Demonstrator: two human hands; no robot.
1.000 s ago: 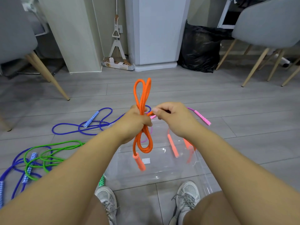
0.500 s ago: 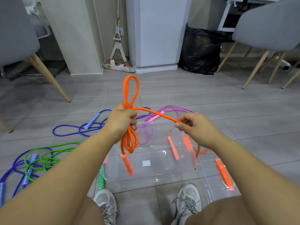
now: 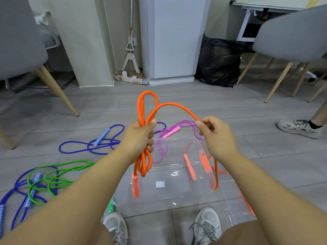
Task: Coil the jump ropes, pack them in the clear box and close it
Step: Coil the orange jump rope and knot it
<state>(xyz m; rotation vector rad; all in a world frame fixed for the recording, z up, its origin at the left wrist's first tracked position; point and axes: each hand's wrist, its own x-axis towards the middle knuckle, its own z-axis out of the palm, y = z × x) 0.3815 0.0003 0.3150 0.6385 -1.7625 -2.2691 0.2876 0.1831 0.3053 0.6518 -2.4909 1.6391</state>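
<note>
Thick orange woven jump rope point(image 3: 169, 103) half-coiled over the clear plastic box point(image 3: 185, 191)
At mid-frame your left hand point(image 3: 138, 138) clamped the gathered loops and your right hand point(image 3: 217, 137) pinched the free strand, hands apart. A slackened left grip could have spilled the loops, and the trailing tail might have snagged the box at lower centre.
</note>
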